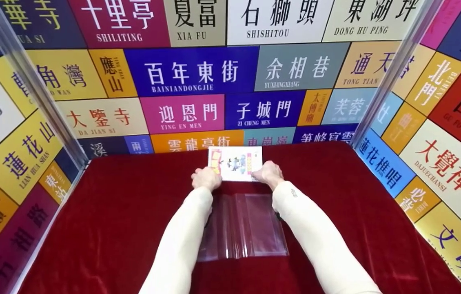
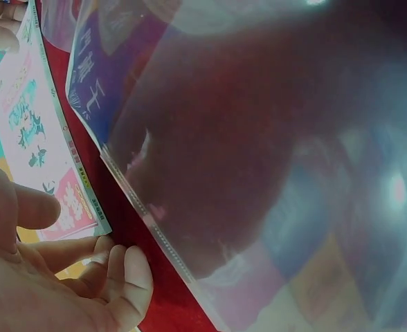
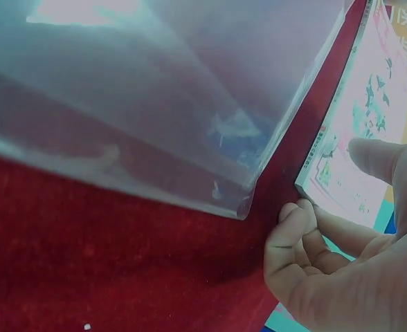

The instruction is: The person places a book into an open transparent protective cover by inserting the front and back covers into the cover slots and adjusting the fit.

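A thin book with a white, illustrated front lies at the far edge of the red cloth, its spine towards me. At its near left corner my left hand grips it, thumb over the front and fingers curled below. My right hand holds the opposite near corner the same way, as the right wrist view shows with the thumb above the book. Between my forearms a clear plastic book cover lies spread open, its far edge just short of the book. In both wrist views the glossy plastic fills much of the foreground.
Red velvet cloth covers the table. Panels with coloured place-name signs rise behind and on both sides, with clear corner posts where they meet. White sleeves cover both forearms.
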`<act>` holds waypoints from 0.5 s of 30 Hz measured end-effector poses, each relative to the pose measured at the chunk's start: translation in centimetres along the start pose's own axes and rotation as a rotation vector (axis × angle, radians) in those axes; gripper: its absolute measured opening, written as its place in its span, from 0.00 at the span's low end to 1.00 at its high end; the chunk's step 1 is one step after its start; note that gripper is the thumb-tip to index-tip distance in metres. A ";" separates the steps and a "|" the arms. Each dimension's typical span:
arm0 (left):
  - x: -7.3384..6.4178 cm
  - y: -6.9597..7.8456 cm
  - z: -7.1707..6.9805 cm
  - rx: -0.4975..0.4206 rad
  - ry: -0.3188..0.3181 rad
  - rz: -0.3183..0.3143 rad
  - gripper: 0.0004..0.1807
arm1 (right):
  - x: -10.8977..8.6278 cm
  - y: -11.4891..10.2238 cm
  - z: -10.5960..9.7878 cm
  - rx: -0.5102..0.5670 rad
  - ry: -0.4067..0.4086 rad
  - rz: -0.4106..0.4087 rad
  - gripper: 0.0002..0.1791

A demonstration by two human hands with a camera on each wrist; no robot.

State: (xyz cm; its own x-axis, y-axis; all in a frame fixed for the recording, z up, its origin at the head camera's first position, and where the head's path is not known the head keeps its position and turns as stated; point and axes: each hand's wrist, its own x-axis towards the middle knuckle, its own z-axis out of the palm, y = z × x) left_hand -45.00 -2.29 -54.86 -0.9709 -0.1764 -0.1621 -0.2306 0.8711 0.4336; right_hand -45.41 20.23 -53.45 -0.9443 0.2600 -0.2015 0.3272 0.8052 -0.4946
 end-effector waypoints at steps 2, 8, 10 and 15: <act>0.4 0.0 0.1 -0.022 -0.010 -0.019 0.27 | -0.1 -0.3 0.0 0.016 -0.007 0.014 0.32; 0.2 0.3 -0.6 -0.114 -0.067 -0.088 0.29 | 0.9 0.1 0.7 0.058 -0.001 0.008 0.35; 0.4 0.2 -0.5 -0.133 -0.052 -0.094 0.29 | -0.6 -0.7 -0.2 0.064 -0.017 0.025 0.34; -0.4 0.1 -1.2 -0.164 -0.028 -0.067 0.27 | -0.7 -0.8 -0.4 0.093 -0.028 0.042 0.32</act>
State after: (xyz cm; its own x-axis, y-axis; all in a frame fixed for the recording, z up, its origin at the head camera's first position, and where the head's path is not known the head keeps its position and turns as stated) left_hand -44.74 -2.72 -53.75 -0.9512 -0.2170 -0.2195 -0.3049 0.7706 0.5597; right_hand -45.01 19.63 -52.59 -0.9290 0.2764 -0.2460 0.3690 0.7410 -0.5610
